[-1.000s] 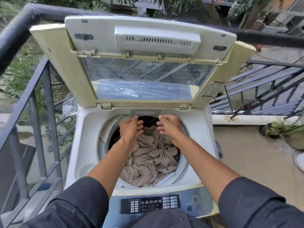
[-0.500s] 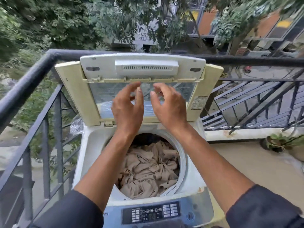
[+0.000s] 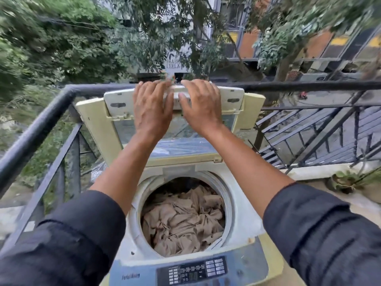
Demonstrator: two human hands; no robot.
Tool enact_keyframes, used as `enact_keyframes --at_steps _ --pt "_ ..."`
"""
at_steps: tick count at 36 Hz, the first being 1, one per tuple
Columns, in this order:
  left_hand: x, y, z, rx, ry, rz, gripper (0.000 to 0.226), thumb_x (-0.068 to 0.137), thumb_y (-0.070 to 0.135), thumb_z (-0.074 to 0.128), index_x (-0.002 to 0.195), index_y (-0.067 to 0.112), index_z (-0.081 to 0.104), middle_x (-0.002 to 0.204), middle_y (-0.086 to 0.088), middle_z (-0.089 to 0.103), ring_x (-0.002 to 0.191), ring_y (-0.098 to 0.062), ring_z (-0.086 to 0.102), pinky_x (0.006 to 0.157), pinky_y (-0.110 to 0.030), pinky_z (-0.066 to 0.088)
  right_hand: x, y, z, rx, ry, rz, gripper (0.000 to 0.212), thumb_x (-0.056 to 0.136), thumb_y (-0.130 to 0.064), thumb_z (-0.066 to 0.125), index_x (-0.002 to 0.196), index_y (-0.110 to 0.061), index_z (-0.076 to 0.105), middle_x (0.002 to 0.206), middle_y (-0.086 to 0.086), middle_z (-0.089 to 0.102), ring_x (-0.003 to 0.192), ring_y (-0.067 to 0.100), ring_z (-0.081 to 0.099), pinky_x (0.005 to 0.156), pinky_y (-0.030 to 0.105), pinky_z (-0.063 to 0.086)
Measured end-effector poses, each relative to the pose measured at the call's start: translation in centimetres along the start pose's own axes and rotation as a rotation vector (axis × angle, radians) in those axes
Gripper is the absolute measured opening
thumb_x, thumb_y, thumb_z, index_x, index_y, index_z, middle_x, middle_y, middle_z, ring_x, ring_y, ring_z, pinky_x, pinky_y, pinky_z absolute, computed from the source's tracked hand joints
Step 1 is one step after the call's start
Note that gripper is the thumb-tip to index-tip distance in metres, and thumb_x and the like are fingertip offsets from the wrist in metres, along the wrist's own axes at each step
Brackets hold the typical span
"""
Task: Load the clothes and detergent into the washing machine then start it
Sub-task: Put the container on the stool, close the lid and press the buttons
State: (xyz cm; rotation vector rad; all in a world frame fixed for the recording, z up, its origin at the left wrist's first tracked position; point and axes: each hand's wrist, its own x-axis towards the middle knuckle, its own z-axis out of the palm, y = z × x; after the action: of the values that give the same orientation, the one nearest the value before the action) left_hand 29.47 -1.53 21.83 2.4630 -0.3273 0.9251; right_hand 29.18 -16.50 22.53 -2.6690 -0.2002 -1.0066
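Head view: both hands are up at the top edge of the raised lid [image 3: 115, 129]. The left hand [image 3: 151, 109] and right hand [image 3: 201, 107] lie side by side on the folded upper panel, fingers spread and hooked over its far edge. Each grip is loose, fingers fairly straight, touching the lid rather than closed round it. The clothes [image 3: 183, 219], a beige heap, sit inside the drum [image 3: 226, 195], below the rim. The control panel [image 3: 193, 271] is at the near edge, untouched. No detergent shows anywhere in this view, so I cannot tell whether it has gone in.

The step in hand looks like pulling the lid down. To do it well: draw the top edge forward evenly with both hands so the hinged panel unfolds without twisting, keep the fingers off the fold line where they could be pinched, and lower it gently, not dropping it. Check that no cloth lies over the rim. The railing [image 3: 41, 129] stands close behind, so the knuckles have little room.
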Motion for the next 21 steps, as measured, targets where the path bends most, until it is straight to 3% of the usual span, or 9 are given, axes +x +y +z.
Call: enact_keyframes --at_steps 8,16,21 --pt "-2.6 1.7 -1.7 0.147 0.029 -0.036 0.035 0.106 0.056 0.042 0.114 0.03 0.064 0.109 0.002 0.068 0.103 -0.026 0.054 0.099 -0.044 0.034 -3.1 0.0 -1.8 -0.074 0.085 -0.061 0.038 0.101 -0.048 0.042 0.118 -0.025 0.067 0.102 -0.001 0.063 0.095 0.022 0.056 0.095 0.043 0.038" --pt "-8.1 2.8 -4.2 0.169 0.0 -0.008 0.038 0.105 0.061 0.043 0.115 0.029 0.061 0.107 0.0 0.07 0.1 -0.028 0.054 0.093 -0.044 0.031 -7.7 0.2 -5.3 -0.112 -0.021 -0.145 0.035 0.105 -0.048 0.04 0.111 -0.024 0.064 0.092 -0.002 0.067 0.085 0.024 0.059 0.078 0.041 0.04" --pt "-12.1 4.1 -6.3 0.184 -0.098 -0.006 0.031 0.103 0.057 0.051 0.114 0.029 0.056 0.107 -0.001 0.074 0.095 -0.028 0.058 0.087 -0.04 0.027 -11.4 0.6 -7.6 -0.103 -0.137 -0.19 0.049 0.103 -0.061 0.032 0.11 -0.024 0.063 0.095 -0.001 0.07 0.088 0.028 0.065 0.078 0.043 0.045"
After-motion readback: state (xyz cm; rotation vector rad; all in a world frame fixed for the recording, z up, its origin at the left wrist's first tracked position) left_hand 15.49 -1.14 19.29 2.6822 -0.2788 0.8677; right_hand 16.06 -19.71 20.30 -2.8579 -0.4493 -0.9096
